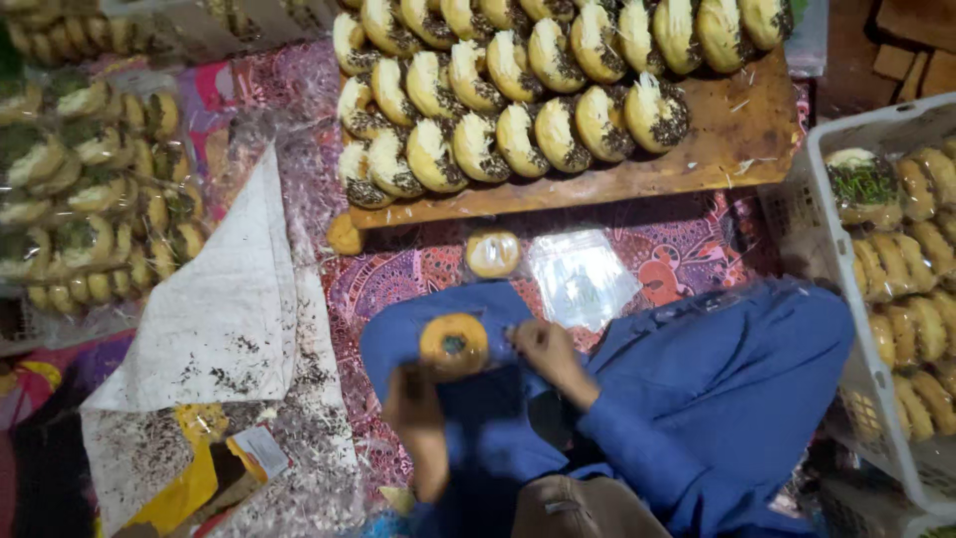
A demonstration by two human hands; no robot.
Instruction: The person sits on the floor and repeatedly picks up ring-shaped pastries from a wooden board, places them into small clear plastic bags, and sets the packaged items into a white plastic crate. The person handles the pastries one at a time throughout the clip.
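While a round filled bun [454, 345] is held over the lap, a bagging step appears to be in hand: the bun seems to sit inside a clear plastic wrapper, though blur leaves that uncertain. The left hand [416, 399] is closed around the lower edge of the bun, fingers curled under it. The right hand [543, 349] is pinched at the bun's right side, seemingly on the wrapper's edge; what exactly is gripped cannot be told. The next move is judged to call for a steady hold on the soft bread and a careful pull on the thin film, so the dark topping is not rubbed off.

The bun looks soft, golden and glossy, with a dark centre. A stack of flat clear plastic bags [583, 277] lies on the patterned mat [687, 244] just beyond the knees, and another wrapped bun [493, 252] lies beside it. A wooden board [742, 130] carries rows of pale crescent buns edged with dark sprinkles. A white plastic crate [864, 379] on the right holds browner buns, and bagged buns [90, 189] are piled on the left, near a crumb-strewn white paper sheet [224, 309].
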